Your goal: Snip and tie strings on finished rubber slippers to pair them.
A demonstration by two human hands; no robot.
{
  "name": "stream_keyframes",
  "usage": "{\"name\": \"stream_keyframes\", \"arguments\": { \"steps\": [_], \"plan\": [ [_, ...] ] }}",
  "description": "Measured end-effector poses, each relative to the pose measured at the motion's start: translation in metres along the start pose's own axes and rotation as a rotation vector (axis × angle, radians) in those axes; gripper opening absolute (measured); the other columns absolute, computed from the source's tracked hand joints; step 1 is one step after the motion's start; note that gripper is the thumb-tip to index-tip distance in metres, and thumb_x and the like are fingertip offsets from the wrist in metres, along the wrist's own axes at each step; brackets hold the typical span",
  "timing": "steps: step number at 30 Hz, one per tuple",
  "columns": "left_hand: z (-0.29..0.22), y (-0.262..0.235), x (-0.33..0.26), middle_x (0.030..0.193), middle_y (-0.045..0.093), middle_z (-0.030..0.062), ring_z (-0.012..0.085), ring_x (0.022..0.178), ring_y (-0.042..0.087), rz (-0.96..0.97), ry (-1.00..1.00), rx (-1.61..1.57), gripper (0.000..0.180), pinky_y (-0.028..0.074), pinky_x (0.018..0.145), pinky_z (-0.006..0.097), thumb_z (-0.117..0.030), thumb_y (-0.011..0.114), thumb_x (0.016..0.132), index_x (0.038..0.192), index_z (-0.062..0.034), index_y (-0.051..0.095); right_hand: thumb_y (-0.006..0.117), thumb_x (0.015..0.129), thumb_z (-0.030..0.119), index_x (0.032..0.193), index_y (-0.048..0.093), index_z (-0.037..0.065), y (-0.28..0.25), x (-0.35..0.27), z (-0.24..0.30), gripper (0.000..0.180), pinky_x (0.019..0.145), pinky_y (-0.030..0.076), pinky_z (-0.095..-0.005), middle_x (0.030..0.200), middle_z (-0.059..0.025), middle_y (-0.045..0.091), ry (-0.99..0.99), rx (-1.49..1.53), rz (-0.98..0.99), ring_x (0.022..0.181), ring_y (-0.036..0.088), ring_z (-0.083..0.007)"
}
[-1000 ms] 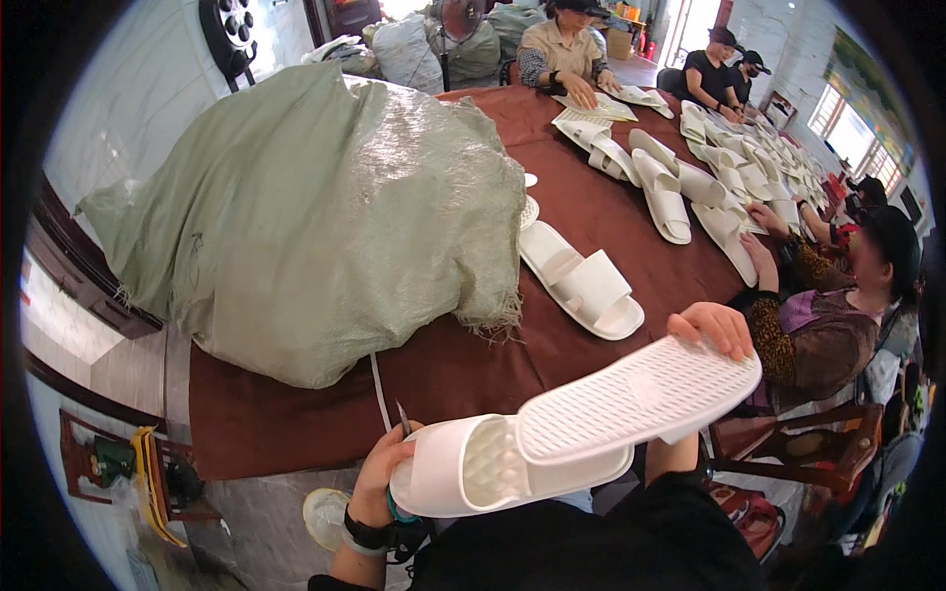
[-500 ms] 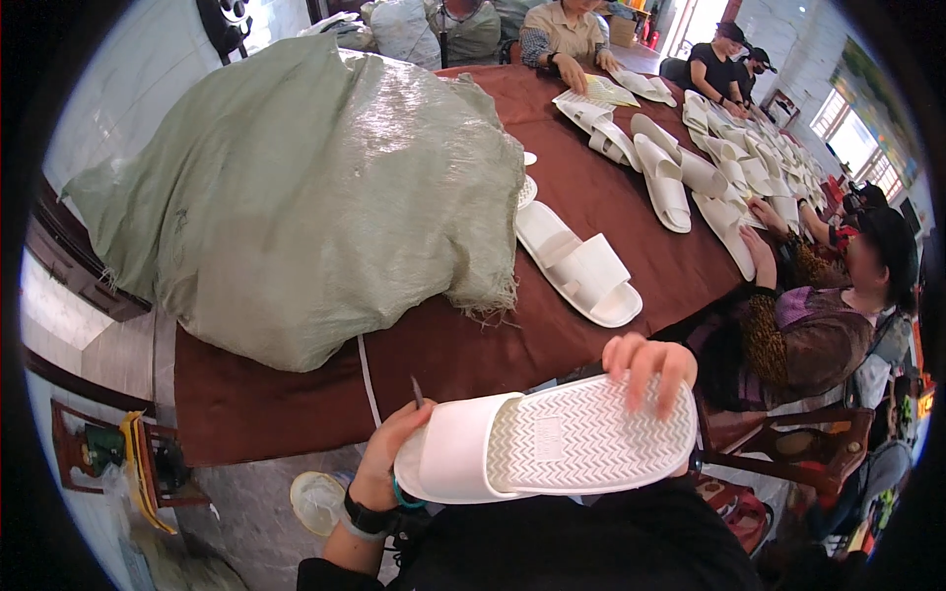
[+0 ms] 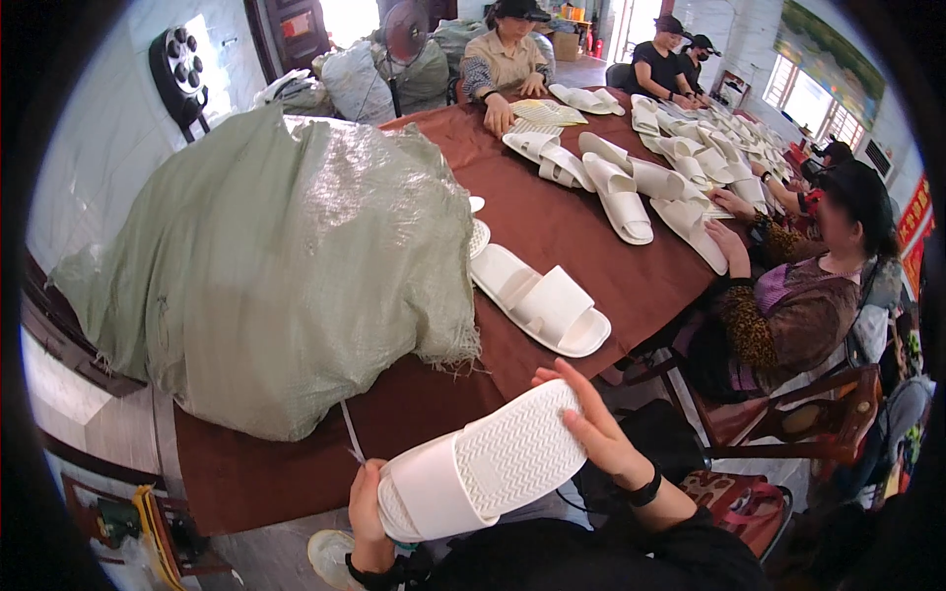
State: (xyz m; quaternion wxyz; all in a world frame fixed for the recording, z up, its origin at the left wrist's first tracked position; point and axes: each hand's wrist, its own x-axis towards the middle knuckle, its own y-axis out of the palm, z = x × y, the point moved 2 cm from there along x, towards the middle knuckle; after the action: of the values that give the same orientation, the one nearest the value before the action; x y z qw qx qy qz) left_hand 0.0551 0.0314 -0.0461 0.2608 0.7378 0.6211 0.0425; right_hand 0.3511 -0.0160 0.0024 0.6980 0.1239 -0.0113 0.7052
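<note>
Two white slippers [image 3: 426,481], one tucked sole-up under the other's strap, are held together at the near edge of the counter [image 3: 631,281]. The left hand [image 3: 368,507] grips their lower end, while the right hand [image 3: 603,433], fingers spread, lies against the opposite end of the patterned sole [image 3: 522,448]. Good handling here calls for a firm left grip and even right-hand pressure along the length, keeping both slippers aligned and the strap unstrained.

standing fan [image 3: 405,39] among bulging sacks [image 3: 357,89], far end. brown wooden chair [image 3: 867,409] at right, red bag [image 3: 764,517] near it. green-toned picture [image 3: 833,49] above barred window [image 3: 803,101].
</note>
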Motion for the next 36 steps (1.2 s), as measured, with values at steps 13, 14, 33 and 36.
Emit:
{"name": "stream_keyframes", "arguments": {
  "steps": [13, 14, 33, 36],
  "plan": [
    [-0.036, 0.022, -0.006, 0.085, 0.06, 0.0061, 0.0151, 0.084, 0.055, 0.212, 0.02, 0.342, 0.034, 0.044, 0.076, 0.031, -0.027, 0.036, 0.099, 0.099, -0.0001, 0.057, 0.059, 0.09, 0.021, 0.137, 0.031, 0.006, -0.046, -0.05, -0.062, 0.057, 0.067, 0.058, -0.0247, 0.122, -0.0096, 0.052, 0.752, 0.312, 0.393, 0.099, 0.059, -0.0142],
    [-0.034, 0.025, -0.004, 0.093, 0.062, 0.008, 0.0151, 0.089, 0.057, 0.263, 0.035, 0.312, 0.04, 0.045, 0.077, 0.03, -0.029, 0.031, 0.1, 0.102, 0.0016, 0.057, 0.06, 0.089, 0.02, 0.135, 0.034, 0.006, -0.052, -0.051, -0.061, 0.054, 0.066, 0.057, -0.0234, 0.118, -0.0083, 0.055, 0.735, 0.372, 0.3, 0.094, 0.061, -0.0133],
    [-0.041, 0.026, -0.039, 0.066, 0.047, 0.0032, 0.0127, 0.061, 0.046, -0.129, 0.249, 0.118, 0.014, 0.041, 0.06, 0.026, -0.014, 0.04, 0.096, 0.093, -0.0057, 0.051, 0.051, 0.094, 0.023, 0.123, 0.042, 0.002, -0.343, 0.225, 0.024, 0.037, 0.095, 0.043, -0.0467, 0.128, -0.0176, 0.039, 0.042, 0.612, -0.786, 0.117, 0.044, -0.0313],
    [-0.039, 0.008, -0.041, 0.068, 0.05, 0.0043, 0.0131, 0.061, 0.048, -0.184, 0.24, 0.166, 0.012, 0.041, 0.06, 0.025, -0.012, 0.042, 0.095, 0.094, -0.0042, 0.051, 0.054, 0.092, 0.022, 0.124, 0.044, 0.004, -0.216, 0.232, 0.001, 0.038, 0.096, 0.042, -0.049, 0.127, -0.0183, 0.046, 0.254, 0.487, -0.243, 0.115, 0.049, -0.0326]
  ]
}}
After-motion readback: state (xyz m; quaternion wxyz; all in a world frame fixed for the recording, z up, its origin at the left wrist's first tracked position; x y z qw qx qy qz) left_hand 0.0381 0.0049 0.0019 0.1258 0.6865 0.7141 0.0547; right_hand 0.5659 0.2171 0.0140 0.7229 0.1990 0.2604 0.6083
